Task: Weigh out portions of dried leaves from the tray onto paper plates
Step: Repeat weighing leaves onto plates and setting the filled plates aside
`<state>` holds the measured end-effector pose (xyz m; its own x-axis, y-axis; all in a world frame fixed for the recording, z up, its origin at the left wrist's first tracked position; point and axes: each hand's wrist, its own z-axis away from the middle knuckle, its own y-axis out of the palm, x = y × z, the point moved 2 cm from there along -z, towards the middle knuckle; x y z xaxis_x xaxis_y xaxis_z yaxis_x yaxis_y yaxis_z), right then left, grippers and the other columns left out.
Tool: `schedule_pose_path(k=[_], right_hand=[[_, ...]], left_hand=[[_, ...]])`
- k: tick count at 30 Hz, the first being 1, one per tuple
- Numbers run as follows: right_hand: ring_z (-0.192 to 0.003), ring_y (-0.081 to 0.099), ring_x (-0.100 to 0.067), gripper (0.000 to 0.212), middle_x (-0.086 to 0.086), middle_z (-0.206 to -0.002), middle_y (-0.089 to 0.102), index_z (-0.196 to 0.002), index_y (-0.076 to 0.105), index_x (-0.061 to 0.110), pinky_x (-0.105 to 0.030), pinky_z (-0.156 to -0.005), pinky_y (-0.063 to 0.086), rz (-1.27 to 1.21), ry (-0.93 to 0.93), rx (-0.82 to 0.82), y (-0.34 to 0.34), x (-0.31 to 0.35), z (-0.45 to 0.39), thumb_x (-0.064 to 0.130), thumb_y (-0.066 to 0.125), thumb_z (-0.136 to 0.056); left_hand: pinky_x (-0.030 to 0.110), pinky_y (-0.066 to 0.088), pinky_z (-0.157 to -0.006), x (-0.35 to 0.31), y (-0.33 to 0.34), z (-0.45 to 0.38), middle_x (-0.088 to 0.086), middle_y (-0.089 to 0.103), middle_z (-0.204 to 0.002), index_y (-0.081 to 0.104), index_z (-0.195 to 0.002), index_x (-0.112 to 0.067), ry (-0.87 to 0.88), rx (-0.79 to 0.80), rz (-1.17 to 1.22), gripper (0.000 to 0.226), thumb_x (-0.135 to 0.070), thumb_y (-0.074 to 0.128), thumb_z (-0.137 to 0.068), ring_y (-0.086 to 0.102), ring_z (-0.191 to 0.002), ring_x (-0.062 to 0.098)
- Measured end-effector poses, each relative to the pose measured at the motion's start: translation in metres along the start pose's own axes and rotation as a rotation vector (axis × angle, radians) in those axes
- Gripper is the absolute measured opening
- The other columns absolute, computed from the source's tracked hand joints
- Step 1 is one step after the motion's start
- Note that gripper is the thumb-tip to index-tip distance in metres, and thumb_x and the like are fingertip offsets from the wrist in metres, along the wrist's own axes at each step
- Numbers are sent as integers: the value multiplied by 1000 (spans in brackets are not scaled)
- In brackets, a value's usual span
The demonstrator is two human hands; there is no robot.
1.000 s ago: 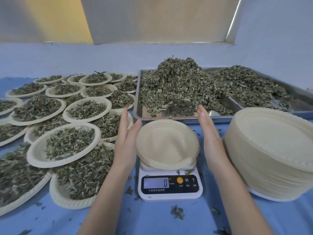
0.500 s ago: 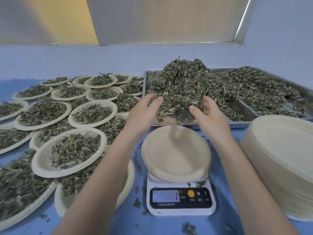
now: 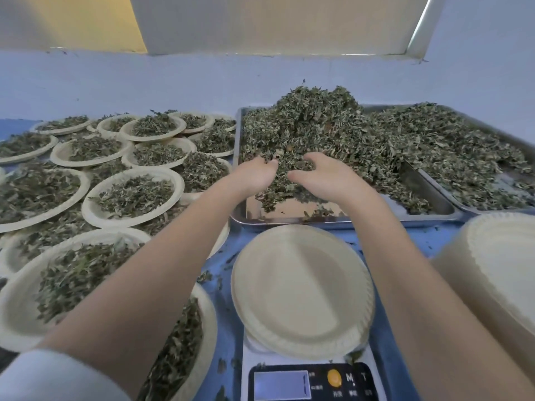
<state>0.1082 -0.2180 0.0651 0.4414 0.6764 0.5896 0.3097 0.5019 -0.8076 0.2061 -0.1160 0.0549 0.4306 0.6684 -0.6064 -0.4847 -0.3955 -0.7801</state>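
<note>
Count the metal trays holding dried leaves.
2: the near tray just beyond the scale, both hands in its leaves; a second tray to its right. None seem hidden.

light: soft, even, cool | shadows: faint | edges: wide-angle bowing | blur: slight

Both hands are sunk in the leaves [image 3: 318, 131] at the near side of the metal tray [image 3: 333, 219]: the left hand [image 3: 254, 176] and right hand [image 3: 324, 176] face each other, fingers curled round a clump of leaves between them. A bare patch of tray floor shows just below the hands. Near the table's front edge, an empty plate [image 3: 302, 287] sits on the scale [image 3: 312, 383]. Filled plates [image 3: 133, 195], overlapping, cover the table's left side. A stack of empty plates [image 3: 503, 270] stands at the right edge. A second tray [image 3: 492, 209] of leaves lies behind that stack.
</note>
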Motion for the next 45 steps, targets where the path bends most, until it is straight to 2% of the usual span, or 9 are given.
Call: schedule_pose_path(k=[11,17,22,28,32,34,36,41,45], right_hand=[[-126,42,-10,59,5,-146,42,-142,39,22,-18,-94,29,-182,-141,-181,4,-13,98,42,56,-90],[-129,13,11,75,30,-142,18,-149,14,39,-22,-102,17,-631,-36,-132,34,-68,196,28,57,-88],[-117,7,23,91,30,-143,3,-150,-5,33,-11,-97,12,-581,2,19,62,-87,226,4,55,-88],[-120,11,8,98,18,-156,0,-150,-10,34,-19,-96,21,-615,69,27,63,-86,219,-2,57,-87],[-122,31,-1,98,15,-158,2,-150,-4,38,-18,-71,46,-673,120,39,59,-85,215,-7,56,-87],[-111,36,-1,101,13,-158,3,-149,-3,42,-15,-71,47,-715,144,41,57,-84,213,-12,54,-85],[-123,33,-8,105,9,-159,5,-148,-4,44,-18,-58,47,-741,186,45,55,-83,209,-15,54,-84],[-141,20,-21,110,6,-160,4,-148,-5,46,-31,-88,37,-713,241,93,52,-82,201,-16,56,-81],[-143,17,-21,106,4,-160,6,-149,-6,40,-30,-93,30,-702,233,87,53,-83,202,-13,57,-82]], left_hand=[[33,25,-106,-2,-1,91,-1,34,-152,27,-148,-23,129,-289,183,51,-41,30,-101,30,-139,20],[29,23,-107,29,23,166,-13,29,-153,27,-149,-30,176,-427,450,53,-44,37,-99,28,-139,8],[41,21,-115,38,40,193,-15,26,-153,27,-146,-37,126,-501,615,53,-47,41,-96,24,-140,9],[31,25,-110,42,54,208,-17,31,-150,31,-145,-37,137,-622,784,52,-39,46,-95,28,-138,5],[32,31,-107,48,69,213,-17,38,-145,35,-143,-35,147,-653,867,50,-36,47,-95,36,-131,1],[24,33,-101,49,76,216,-17,44,-139,38,-141,-34,185,-684,911,47,-32,48,-95,43,-122,-6],[16,36,-96,49,84,219,-17,49,-135,42,-137,-32,219,-733,955,43,-26,48,-95,46,-117,-12],[25,41,-102,46,98,227,-6,53,-135,40,-131,-29,298,-818,954,45,-24,47,-87,50,-123,2],[34,40,-105,52,99,228,-4,53,-135,38,-137,-20,317,-835,904,51,-23,46,-87,50,-122,5]])
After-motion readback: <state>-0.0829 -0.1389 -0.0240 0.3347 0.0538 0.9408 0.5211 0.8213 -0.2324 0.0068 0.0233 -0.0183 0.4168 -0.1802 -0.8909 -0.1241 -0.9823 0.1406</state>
